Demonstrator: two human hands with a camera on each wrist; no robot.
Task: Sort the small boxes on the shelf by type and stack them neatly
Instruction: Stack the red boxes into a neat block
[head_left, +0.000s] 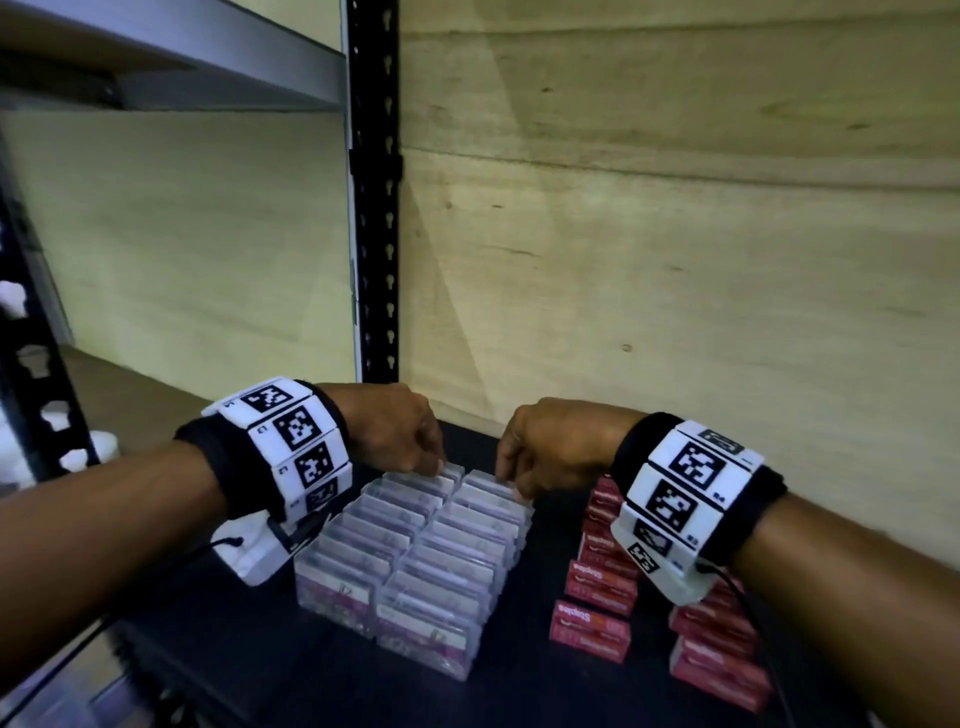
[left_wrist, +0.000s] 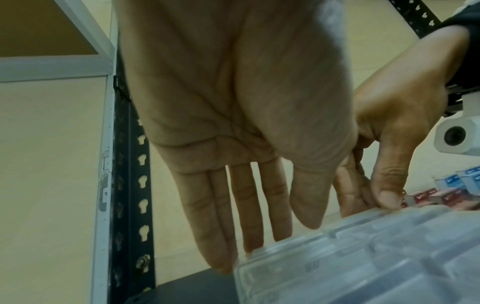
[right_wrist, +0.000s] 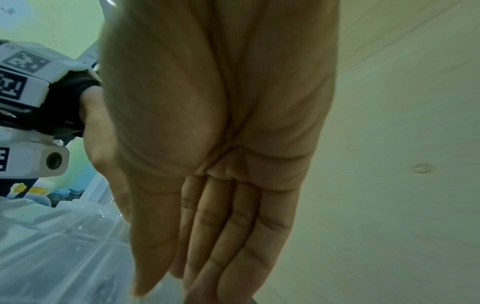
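Note:
Several clear plastic boxes (head_left: 415, 551) stand in two tight rows on the black shelf (head_left: 519, 691). To their right, red staple boxes (head_left: 597, 597) lie in rows, partly hidden under my right wrist. My left hand (head_left: 439, 467) and right hand (head_left: 506, 475) meet at the far end of the clear block, one on each row. In the left wrist view my left hand (left_wrist: 259, 246) has straight fingers (left_wrist: 215, 236) down behind the far clear box (left_wrist: 337, 267), thumb at its top edge. My right hand (right_wrist: 182, 277) also shows straight fingers beside the clear boxes (right_wrist: 64, 246).
A black perforated upright (head_left: 374, 208) stands just behind the hands. The wooden back wall (head_left: 675, 260) is close behind the boxes. In the left wrist view blue boxes (left_wrist: 451, 181) sit past the red ones (left_wrist: 426, 197). An upper shelf (head_left: 182, 57) hangs at top left.

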